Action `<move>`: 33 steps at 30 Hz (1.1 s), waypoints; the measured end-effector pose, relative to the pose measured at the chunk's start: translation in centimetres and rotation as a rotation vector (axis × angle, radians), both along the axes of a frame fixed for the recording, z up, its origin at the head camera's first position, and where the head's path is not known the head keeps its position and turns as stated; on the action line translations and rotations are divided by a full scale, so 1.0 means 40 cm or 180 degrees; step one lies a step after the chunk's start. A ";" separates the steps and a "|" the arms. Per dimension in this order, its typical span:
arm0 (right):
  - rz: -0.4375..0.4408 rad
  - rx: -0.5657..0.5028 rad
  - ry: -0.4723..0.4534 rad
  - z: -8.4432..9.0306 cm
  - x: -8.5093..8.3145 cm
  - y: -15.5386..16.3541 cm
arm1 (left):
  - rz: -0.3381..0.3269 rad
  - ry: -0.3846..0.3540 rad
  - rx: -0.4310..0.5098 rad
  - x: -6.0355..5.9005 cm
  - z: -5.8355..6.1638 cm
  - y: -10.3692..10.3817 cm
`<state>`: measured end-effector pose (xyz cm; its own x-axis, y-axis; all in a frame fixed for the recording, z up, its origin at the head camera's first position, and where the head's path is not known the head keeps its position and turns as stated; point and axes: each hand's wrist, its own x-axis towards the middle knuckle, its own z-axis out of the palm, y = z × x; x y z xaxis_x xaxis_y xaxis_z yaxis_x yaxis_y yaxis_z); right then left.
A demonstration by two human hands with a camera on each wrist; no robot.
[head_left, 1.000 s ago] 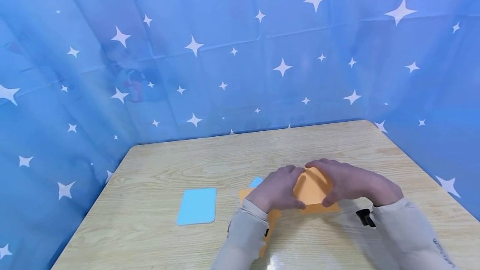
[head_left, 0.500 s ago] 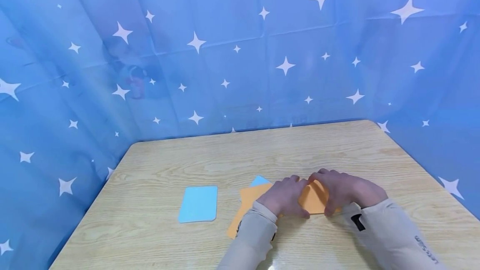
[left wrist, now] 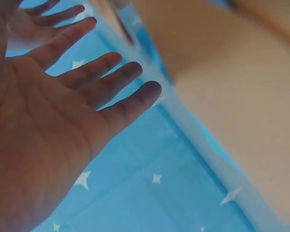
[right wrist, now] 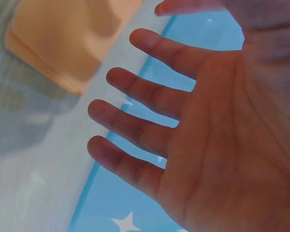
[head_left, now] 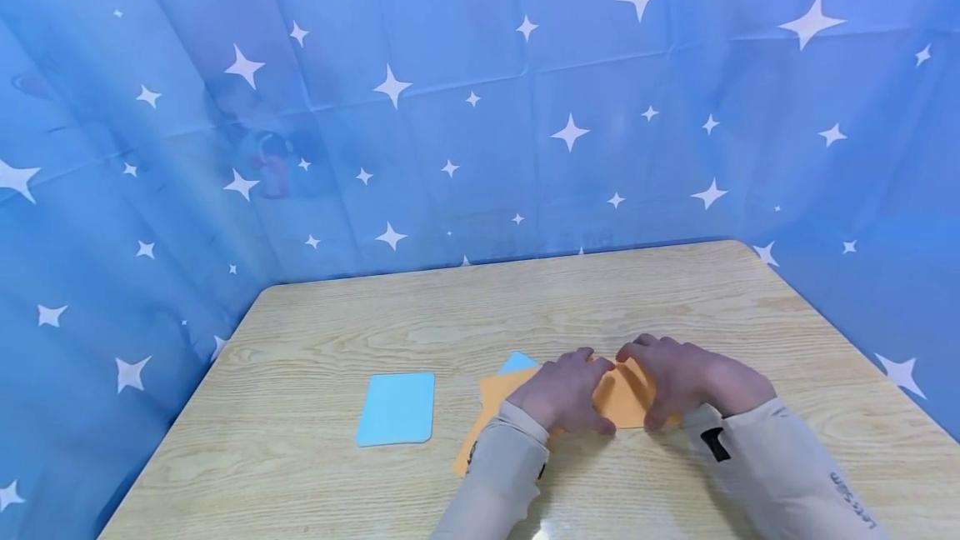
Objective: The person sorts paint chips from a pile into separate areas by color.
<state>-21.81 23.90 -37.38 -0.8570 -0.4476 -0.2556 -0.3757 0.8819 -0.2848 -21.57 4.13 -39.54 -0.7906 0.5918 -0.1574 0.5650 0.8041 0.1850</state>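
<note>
An orange card point(head_left: 624, 400) lies low over the table between my two hands. My left hand point(head_left: 558, 398) is at its left side and my right hand point(head_left: 693, 386) at its right, both palms facing inward. In the right wrist view the fingers are spread, apart from the orange cards point(right wrist: 63, 38), which lie stacked there with edges slightly offset. The left wrist view shows the left hand point(left wrist: 53, 116) with fingers extended and nothing between them. Another orange card point(head_left: 491, 402) is partly hidden under the left wrist, overlapping a blue card point(head_left: 517, 362).
A separate blue card point(head_left: 397, 408) rests to the left on the wooden table point(head_left: 315, 357). Behind the table hangs a blue curtain point(head_left: 450, 132) with white stars.
A second ago both hands held the upper orange card above another. They have come down with it and now stand with fingers spread beside it. Over the last half second, little has moved.
</note>
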 end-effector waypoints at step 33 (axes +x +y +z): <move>0.0611 -0.0460 0.0315 0.002 0.030 -0.237 | 0.0547 -0.0239 0.0329 0.015 0.054 -0.407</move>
<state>-20.59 14.41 -37.29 -0.7703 -0.6303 -0.0962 -0.5647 0.7445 -0.3562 -20.97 -12.15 -37.39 -0.8697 0.4652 -0.1652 0.4026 0.8620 0.3079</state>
